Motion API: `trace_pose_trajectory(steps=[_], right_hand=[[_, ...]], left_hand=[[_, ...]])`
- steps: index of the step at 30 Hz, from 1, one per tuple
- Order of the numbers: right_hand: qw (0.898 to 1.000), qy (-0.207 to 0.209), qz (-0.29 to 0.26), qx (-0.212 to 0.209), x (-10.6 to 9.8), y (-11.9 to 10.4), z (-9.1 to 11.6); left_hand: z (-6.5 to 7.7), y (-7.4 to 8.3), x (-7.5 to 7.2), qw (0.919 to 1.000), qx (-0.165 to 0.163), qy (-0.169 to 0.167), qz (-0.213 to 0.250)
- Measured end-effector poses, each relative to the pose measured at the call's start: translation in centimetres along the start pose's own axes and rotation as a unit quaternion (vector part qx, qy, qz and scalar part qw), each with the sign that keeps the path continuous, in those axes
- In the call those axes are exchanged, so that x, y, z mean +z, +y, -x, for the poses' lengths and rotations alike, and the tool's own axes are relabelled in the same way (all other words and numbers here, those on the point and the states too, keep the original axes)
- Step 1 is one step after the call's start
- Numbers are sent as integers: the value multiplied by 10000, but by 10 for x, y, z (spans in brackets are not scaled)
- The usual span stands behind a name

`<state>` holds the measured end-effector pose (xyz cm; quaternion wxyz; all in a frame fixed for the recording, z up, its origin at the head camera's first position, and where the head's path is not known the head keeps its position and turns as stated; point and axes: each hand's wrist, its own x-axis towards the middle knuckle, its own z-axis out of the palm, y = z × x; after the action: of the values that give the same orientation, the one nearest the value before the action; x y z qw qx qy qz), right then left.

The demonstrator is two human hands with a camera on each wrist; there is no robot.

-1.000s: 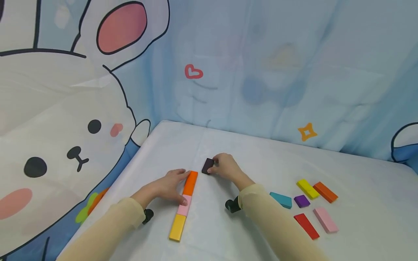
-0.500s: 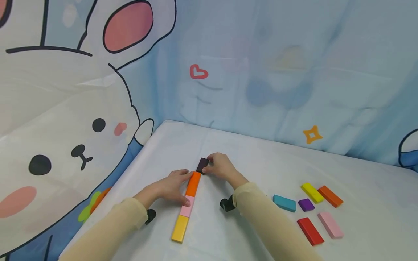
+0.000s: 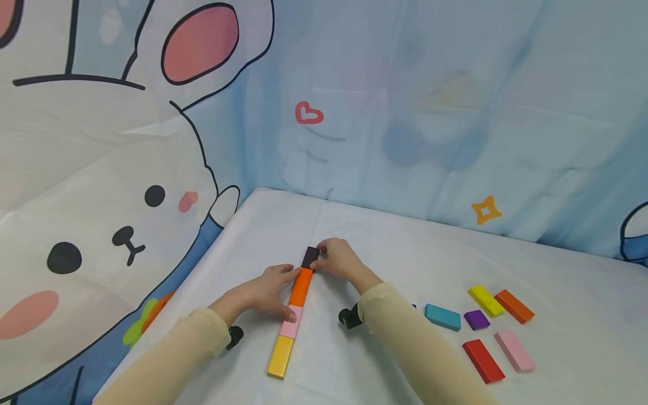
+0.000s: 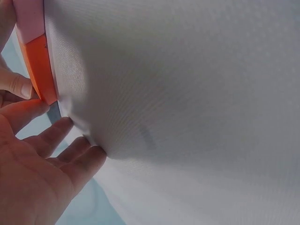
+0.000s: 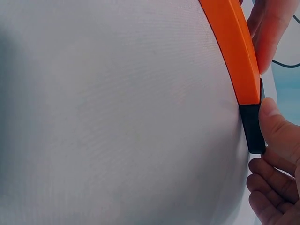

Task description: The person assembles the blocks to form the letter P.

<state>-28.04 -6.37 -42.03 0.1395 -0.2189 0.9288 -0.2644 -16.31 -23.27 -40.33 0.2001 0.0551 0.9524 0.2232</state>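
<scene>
A row of flat blocks runs away from me on the white table: a golden-yellow block [image 3: 280,357] nearest, then a pink block [image 3: 289,332], an orange block [image 3: 301,287] and a black block [image 3: 310,257] at the far end. My right hand [image 3: 341,260] pinches the black block between thumb and index finger, its end against the orange one. With fingers spread, my left hand [image 3: 267,289] steadies the row from the left. Its thumb touches the pink block and its index fingertip reaches the orange block's far end. In the right wrist view the black block [image 5: 252,129] lines up with the orange block [image 5: 234,51].
Loose blocks lie to the right: teal [image 3: 442,316], purple [image 3: 477,320], yellow [image 3: 486,300], dark orange [image 3: 514,306], red [image 3: 483,360] and pink [image 3: 514,350]. A blue corner peeks out beside my right sleeve [image 3: 405,332]. A printed curtain [image 3: 430,112] stands behind the table.
My right hand has slid the black block left and slightly nearer, from apart to end-to-end with the orange block. The left hand has kept its place on the row.
</scene>
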Motion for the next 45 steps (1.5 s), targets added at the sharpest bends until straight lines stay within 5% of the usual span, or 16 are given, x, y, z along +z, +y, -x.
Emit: trace_pose_trajectory(steps=[45], right_hand=[[9995, 6, 295, 82, 2, -7, 1]], left_hand=[[0, 0, 0, 10000, 55, -8, -65]])
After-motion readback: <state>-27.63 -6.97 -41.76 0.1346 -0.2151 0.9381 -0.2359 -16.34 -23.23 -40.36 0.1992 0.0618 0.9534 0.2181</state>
